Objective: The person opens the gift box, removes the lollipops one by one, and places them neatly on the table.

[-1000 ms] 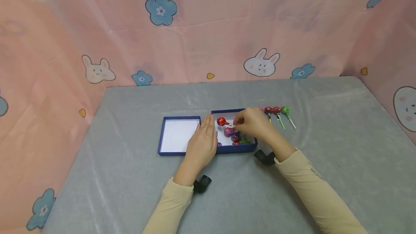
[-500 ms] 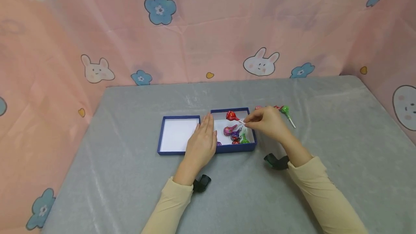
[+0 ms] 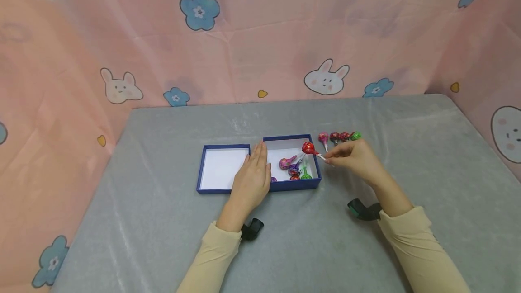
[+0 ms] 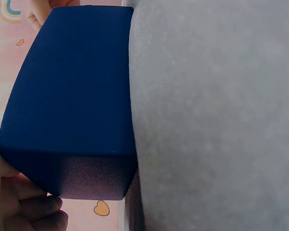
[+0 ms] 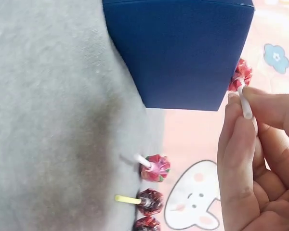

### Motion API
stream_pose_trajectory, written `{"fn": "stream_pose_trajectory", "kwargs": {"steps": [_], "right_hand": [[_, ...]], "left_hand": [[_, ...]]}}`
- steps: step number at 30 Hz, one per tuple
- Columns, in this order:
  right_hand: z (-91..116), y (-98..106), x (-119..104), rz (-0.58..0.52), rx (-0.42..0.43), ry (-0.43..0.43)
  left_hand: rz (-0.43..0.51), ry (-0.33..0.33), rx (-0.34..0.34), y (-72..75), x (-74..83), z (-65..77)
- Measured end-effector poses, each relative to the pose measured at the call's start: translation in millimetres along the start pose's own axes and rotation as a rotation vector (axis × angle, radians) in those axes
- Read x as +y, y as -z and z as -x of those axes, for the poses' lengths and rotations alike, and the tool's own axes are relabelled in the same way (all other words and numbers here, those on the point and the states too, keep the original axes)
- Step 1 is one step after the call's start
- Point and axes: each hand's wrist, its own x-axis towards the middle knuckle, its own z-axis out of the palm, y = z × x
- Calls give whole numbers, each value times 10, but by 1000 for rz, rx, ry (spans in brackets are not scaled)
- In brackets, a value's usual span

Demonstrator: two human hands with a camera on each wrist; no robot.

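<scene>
My right hand [image 3: 358,162] pinches the white stick of a red lollipop [image 3: 309,148] between thumb and fingertips. The lollipop's head hangs over the right part of a blue box [image 3: 295,186] with a white inside. Several wrapped lollipops lie in the box, among them a pink one [image 3: 286,163], a purple one [image 3: 294,169] and a green one [image 3: 306,176]. My left hand [image 3: 251,175] grips the box's left wall, its thumb at the rim and its fingers [image 4: 41,208] along the outer side in the left wrist view.
To the left stands a shallow blue-rimmed tray [image 3: 200,171] with a white inside, perhaps the box's lid. Behind my right hand several lollipops lie in a row, with a pink one [image 3: 323,137] and a green one [image 3: 356,135] at its ends. A grey cloth [image 3: 163,238] covers the table.
My right hand has moved right with the red lollipop, from over the box's middle to its right wall. The left hand stays on the box.
</scene>
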Motion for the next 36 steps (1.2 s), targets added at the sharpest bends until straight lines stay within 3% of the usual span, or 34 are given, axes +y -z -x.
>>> {"fn": "stream_pose_trajectory", "kwargs": {"steps": [11, 17, 23, 28, 36], "right_hand": [[-3, -8, 98, -113, -99, -11], [13, -8, 163, -184, -112, -18], [56, 19, 192, -210, -124, -44], [67, 8, 231, -220, -193, -56], [77, -65, 333, -287, -204, 4]], "left_hand": [[5, -1, 7, 0, 1, -1], [10, -5, 13, -7, -5, -4], [12, 1, 8, -11, -3, 4], [6, -1, 15, -11, -3, 10], [3, -2, 15, -8, -1, 10]]}}
